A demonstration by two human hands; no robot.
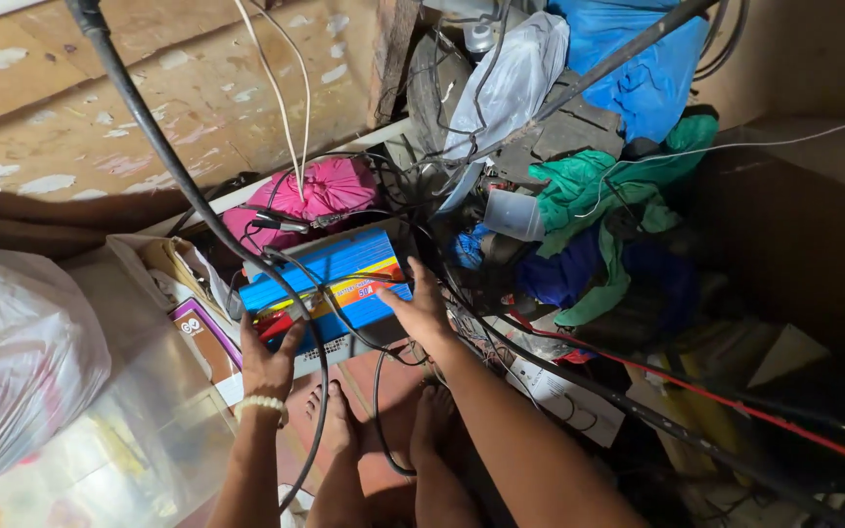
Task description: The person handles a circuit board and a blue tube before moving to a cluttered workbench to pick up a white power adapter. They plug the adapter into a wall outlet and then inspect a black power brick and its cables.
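Blue box (330, 284) — between both hands

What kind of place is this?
Likely a cramped home storage corner: tangled black cables, heaped cloth and plastic bags, and a blue box-shaped electrical unit that both bare hands touch.

A blue box-shaped electrical unit (330, 279) with yellow, orange and red stripes across its top was seen lying roughly flat, turned diagonally, its far end raised slightly. It was touched on the near left corner by the left hand (268, 362) and on the near right edge by the right hand (421, 311). Black cables (317, 293) were draped across its top.
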